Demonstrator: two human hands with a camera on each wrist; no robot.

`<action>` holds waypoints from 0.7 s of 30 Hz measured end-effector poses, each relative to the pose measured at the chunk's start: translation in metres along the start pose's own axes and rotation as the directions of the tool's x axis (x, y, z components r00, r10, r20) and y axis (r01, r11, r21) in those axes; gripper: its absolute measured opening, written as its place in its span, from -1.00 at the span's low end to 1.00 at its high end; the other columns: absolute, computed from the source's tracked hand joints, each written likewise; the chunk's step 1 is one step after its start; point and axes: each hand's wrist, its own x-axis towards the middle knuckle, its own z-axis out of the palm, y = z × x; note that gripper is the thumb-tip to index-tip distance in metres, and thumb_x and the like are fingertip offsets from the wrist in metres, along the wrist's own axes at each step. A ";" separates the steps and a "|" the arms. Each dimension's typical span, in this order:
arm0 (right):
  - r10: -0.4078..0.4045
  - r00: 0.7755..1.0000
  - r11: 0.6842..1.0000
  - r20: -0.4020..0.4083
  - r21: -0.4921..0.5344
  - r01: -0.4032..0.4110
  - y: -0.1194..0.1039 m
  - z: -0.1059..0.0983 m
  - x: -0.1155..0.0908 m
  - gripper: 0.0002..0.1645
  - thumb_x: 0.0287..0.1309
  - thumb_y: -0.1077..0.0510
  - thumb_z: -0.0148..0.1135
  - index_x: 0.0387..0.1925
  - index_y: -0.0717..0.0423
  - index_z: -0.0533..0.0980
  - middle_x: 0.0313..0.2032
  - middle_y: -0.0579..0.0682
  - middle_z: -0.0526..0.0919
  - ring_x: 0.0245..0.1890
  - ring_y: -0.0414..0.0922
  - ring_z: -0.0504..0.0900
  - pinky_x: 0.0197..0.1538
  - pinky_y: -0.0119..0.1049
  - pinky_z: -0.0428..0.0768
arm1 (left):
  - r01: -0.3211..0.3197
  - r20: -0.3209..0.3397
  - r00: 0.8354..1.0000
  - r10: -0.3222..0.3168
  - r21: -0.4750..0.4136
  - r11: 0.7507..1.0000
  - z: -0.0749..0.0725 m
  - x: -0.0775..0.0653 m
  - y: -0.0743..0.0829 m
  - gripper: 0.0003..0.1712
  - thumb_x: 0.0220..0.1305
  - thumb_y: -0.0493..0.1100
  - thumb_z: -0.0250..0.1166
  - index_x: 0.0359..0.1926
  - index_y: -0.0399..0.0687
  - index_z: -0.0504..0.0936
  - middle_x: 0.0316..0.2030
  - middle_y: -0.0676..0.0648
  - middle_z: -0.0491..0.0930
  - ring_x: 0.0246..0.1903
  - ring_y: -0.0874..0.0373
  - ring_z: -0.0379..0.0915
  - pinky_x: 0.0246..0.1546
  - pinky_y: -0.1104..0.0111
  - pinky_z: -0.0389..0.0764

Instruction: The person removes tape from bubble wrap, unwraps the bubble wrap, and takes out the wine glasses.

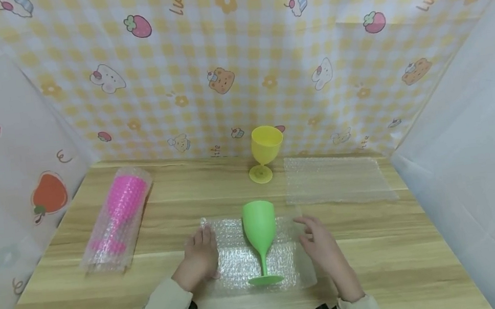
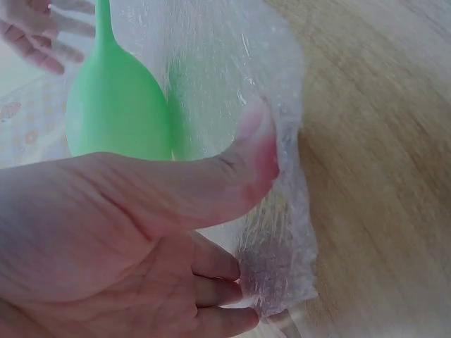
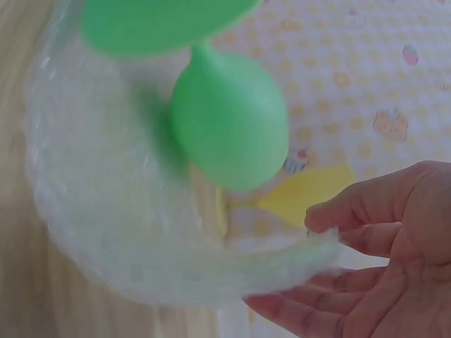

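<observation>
Green goblet (image 1: 260, 225) lies on bubble wrap (image 1: 234, 269) whose edges both hands (image 1: 201, 255) (image 1: 324, 248) pinch, before checked cloth (image 1: 260, 34) reading "luck".

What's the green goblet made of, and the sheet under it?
The green goblet looks like smooth, satiny plastic, given its even colour and soft sheen. The sheet seems to be clear plastic bubble wrap: glossy, with small glinting bumps.
</observation>
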 end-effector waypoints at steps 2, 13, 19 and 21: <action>0.009 1.000 1.000 -0.006 -0.016 -0.009 0.006 -0.002 0.000 -0.49 0.13 0.36 0.09 0.17 0.17 0.39 0.25 0.26 0.31 0.07 0.20 0.45 -0.09 -0.08 0.64 | -0.001 -0.009 1.000 0.001 -0.005 1.000 0.000 0.000 0.000 0.15 -0.20 0.02 0.47 0.31 -0.48 0.11 0.38 -0.41 -0.03 0.37 -0.28 -0.09 0.36 -0.03 0.09; 0.022 0.996 0.962 -0.092 -0.270 -0.046 0.042 -0.003 -0.004 -0.51 -0.02 0.40 0.20 0.05 0.33 0.45 0.10 0.34 0.44 0.09 0.28 0.43 0.08 0.13 0.49 | -0.011 -0.027 1.000 0.010 -0.046 0.999 0.004 0.001 -0.004 0.19 -0.24 0.02 0.50 0.32 -0.47 0.09 0.38 -0.40 -0.06 0.36 -0.29 -0.09 0.35 -0.06 0.09; -0.021 0.991 0.911 -0.131 -0.411 -0.035 0.054 0.005 -0.003 -0.63 -0.06 0.37 0.22 -0.11 0.34 0.55 -0.02 0.33 0.49 -0.02 0.22 0.40 -0.05 0.03 0.48 | -0.018 -0.025 1.000 0.017 -0.073 0.997 0.002 -0.001 -0.004 0.21 -0.23 0.00 0.50 0.33 -0.48 0.06 0.39 -0.40 -0.08 0.37 -0.30 -0.10 0.35 -0.07 0.08; -0.044 0.991 0.899 -0.127 -0.439 -0.017 0.055 0.009 -0.002 -0.67 -0.09 0.41 0.21 -0.17 0.36 0.57 -0.08 0.30 0.50 -0.07 0.18 0.40 -0.06 -0.02 0.48 | -0.020 -0.030 0.999 0.017 -0.079 0.997 0.003 -0.001 -0.004 0.20 -0.23 -0.01 0.50 0.33 -0.48 0.06 0.39 -0.40 -0.08 0.37 -0.30 -0.10 0.35 -0.07 0.09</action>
